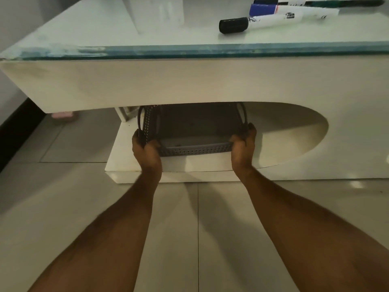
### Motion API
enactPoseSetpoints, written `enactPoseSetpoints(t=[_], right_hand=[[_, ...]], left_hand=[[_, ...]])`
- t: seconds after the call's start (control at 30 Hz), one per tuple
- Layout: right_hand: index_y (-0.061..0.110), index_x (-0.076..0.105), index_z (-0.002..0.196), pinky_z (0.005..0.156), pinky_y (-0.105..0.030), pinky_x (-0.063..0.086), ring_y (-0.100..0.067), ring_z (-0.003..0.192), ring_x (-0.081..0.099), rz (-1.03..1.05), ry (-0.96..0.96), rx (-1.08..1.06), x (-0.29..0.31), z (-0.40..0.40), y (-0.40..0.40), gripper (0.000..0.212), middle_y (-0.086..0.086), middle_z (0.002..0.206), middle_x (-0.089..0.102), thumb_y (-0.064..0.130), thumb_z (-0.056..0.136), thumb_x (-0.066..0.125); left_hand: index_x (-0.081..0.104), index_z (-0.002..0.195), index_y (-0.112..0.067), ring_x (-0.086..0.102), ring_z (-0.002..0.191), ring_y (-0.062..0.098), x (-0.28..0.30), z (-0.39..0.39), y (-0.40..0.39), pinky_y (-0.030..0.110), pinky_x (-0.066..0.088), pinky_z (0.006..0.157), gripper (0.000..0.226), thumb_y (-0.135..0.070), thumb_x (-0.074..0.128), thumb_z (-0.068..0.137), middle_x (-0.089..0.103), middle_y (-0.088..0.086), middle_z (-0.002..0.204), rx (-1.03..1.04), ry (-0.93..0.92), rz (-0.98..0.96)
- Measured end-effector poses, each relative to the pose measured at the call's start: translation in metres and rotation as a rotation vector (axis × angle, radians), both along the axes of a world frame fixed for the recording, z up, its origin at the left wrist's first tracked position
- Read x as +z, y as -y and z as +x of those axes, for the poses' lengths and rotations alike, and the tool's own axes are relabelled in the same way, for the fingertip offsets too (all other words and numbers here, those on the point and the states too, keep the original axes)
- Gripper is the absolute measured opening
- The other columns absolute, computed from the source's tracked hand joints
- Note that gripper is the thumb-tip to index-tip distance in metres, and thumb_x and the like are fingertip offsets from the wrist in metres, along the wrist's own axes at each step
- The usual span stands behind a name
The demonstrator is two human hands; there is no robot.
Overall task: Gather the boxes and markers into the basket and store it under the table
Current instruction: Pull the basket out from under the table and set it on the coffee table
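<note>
Both hands clamp the grey basket (189,131) under the table (189,81): left hand (147,150) and right hand (242,144), each grip curled round a near corner.

The grey perforated plastic basket (195,149) is seen as matt. The white table (189,81) is covered by a glossy glass top with a greenish edge. The pale floor tiles (63,197) are smooth and slightly shiny.
</note>
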State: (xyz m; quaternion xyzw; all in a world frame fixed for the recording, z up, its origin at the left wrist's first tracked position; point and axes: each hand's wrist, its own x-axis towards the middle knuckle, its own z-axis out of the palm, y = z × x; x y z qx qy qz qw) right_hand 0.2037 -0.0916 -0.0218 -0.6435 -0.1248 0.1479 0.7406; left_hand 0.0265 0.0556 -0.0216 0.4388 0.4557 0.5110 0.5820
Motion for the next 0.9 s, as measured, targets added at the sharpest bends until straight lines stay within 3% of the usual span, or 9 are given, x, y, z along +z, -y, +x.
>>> enactPoseSetpoints(t=[0.07,0.13,0.27,0.4,0.53,0.6,0.77,0.9], right_hand=[[-0.002,0.044,0.139,0.069,-0.011,0.049,0.005,0.077,0.06,0.04,0.031,-0.043,0.0,-0.008,0.003,0.055,0.001,0.105,0.059,0.013,0.087,0.05],[-0.004,0.046,0.137,0.071,-0.012,0.05,0.005,0.08,0.06,0.056,0.048,-0.073,0.0,-0.016,0.009,0.055,-0.001,0.107,0.06,0.017,0.086,0.05],[-0.003,0.045,0.14,0.075,-0.013,0.052,0.007,0.083,0.061,0.043,0.019,-0.103,-0.003,-0.031,0.027,0.047,0.005,0.105,0.061,-0.007,0.093,0.05],[0.001,0.045,0.14,0.072,-0.017,0.051,-0.001,0.085,0.058,0.001,-0.02,-0.096,0.006,-0.059,0.055,0.062,-0.003,0.112,0.058,-0.002,0.079,0.05],[0.002,0.044,0.141,0.074,-0.016,0.053,-0.006,0.093,0.058,-0.064,-0.053,-0.11,0.033,-0.094,0.096,0.061,-0.007,0.119,0.057,-0.008,0.081,0.048],[0.001,0.044,0.14,0.074,-0.015,0.052,-0.001,0.089,0.058,-0.093,-0.068,-0.114,0.05,-0.113,0.116,0.059,-0.005,0.117,0.058,-0.012,0.083,0.046],[0.0,0.046,0.139,0.081,-0.015,0.052,0.006,0.092,0.062,-0.127,-0.097,-0.133,0.106,-0.159,0.161,0.064,-0.005,0.119,0.061,-0.001,0.075,0.047],[0.004,0.043,0.144,0.089,-0.02,0.056,-0.02,0.116,0.063,-0.17,-0.133,-0.144,0.161,-0.192,0.197,0.064,-0.012,0.131,0.061,-0.008,0.081,0.049]], left_hand=[[0.057,0.138,-0.005,0.064,0.101,0.017,0.0,-0.002,0.006,0.019,0.056,0.072,0.051,0.011,0.049,0.09,0.066,0.008,0.122,0.03,0.025,0.013],[0.058,0.137,-0.003,0.064,0.097,0.016,-0.003,-0.005,0.011,0.021,0.056,0.073,0.048,0.011,0.05,0.091,0.066,0.007,0.118,0.041,0.057,0.011],[0.06,0.132,0.002,0.06,0.095,0.021,-0.006,-0.022,0.025,0.034,0.052,0.08,0.049,0.009,0.052,0.083,0.064,0.009,0.11,0.042,0.051,0.027],[0.061,0.127,0.003,0.058,0.089,0.017,0.003,-0.045,0.054,0.027,0.052,0.076,0.046,0.012,0.049,0.084,0.063,0.004,0.102,0.038,0.058,0.013],[0.06,0.128,0.008,0.059,0.082,0.011,0.025,-0.072,0.092,0.022,0.052,0.071,0.051,0.019,0.045,0.081,0.062,0.005,0.1,0.031,0.053,-0.012],[0.06,0.128,0.008,0.06,0.086,0.015,0.042,-0.09,0.112,0.023,0.053,0.072,0.056,0.013,0.047,0.074,0.063,0.008,0.102,0.016,0.051,-0.024],[0.059,0.13,0.005,0.058,0.089,0.02,0.09,-0.139,0.161,0.023,0.047,0.062,0.07,0.004,0.047,0.06,0.062,0.007,0.103,0.012,0.009,-0.085],[0.058,0.131,0.006,0.055,0.085,0.02,0.144,-0.17,0.2,0.017,0.044,0.055,0.074,0.004,0.044,0.059,0.061,0.003,0.098,0.035,-0.022,-0.125]])
